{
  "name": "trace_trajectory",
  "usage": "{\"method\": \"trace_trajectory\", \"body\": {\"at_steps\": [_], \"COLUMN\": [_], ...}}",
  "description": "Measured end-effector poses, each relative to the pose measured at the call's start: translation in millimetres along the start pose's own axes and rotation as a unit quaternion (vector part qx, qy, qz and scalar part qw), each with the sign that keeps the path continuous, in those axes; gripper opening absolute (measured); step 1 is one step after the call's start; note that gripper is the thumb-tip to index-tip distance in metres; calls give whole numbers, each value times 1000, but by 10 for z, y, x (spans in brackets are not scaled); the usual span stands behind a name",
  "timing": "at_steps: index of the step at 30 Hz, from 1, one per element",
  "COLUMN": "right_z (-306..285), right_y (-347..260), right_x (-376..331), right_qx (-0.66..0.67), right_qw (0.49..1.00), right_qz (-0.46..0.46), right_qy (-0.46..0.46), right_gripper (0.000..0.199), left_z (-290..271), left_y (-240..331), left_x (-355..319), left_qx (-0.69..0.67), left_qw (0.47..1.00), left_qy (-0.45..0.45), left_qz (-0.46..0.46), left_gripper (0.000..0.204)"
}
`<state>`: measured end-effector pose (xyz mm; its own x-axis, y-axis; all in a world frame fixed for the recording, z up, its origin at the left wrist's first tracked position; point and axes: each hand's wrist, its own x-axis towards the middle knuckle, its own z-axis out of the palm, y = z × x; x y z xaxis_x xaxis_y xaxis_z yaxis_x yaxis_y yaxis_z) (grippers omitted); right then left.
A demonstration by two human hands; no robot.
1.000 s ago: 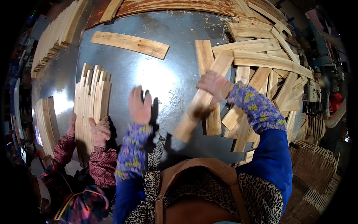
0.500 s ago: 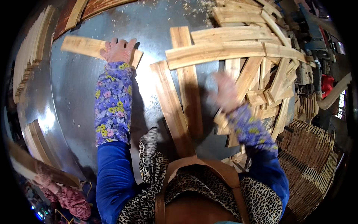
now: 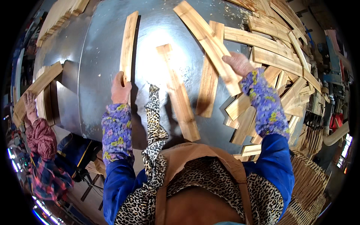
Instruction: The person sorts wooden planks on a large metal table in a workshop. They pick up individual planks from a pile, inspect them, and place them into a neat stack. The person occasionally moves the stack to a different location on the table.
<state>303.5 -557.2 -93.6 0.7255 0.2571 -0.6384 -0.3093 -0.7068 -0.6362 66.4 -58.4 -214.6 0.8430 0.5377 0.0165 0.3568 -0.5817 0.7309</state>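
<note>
Pinching the narrow slat (image 3: 128, 47) by its near end in my left hand (image 3: 120, 90), right hand (image 3: 237, 63) flat and unclosed on the long board (image 3: 210, 45), I risk either skidding across the slick metal table (image 3: 97, 93).

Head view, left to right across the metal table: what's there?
Co-worker's hand on stacked slats → left hand holding a thin slat → loose slat → right hand on a long slat → slat pile.

Left hand (image 3: 121, 90) has pulled its slat (image 3: 128, 47) nearer, apparently upright now.
</note>
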Motion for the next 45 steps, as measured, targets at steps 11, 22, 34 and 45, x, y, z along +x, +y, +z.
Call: {"method": "trace_trajectory", "body": {"at_steps": [11,22,34,45], "right_z": [2880,3064,2355,2031], "right_y": [-95,266,482,157], "right_x": [-1187,-1466,-918,-760], "right_qx": [-127,-293,120,-271], "right_qw": [961,938,981,930], "right_qz": [-216,-117,-140,33], "right_qy": [-119,141,58,245], "right_gripper": [52,97,77,110], "left_z": [3,-460,-1365,103], "left_y": [806,300,-305,891], "left_x": [-1657,-1866,-2533,-2187], "left_qx": [-446,-474,185,-400], "left_qw": [848,826,982,830], "left_qy": [-160,-128,19,-279], "left_qz": [-237,-277,-34,-270], "left_gripper": [53,60,63,58]}}
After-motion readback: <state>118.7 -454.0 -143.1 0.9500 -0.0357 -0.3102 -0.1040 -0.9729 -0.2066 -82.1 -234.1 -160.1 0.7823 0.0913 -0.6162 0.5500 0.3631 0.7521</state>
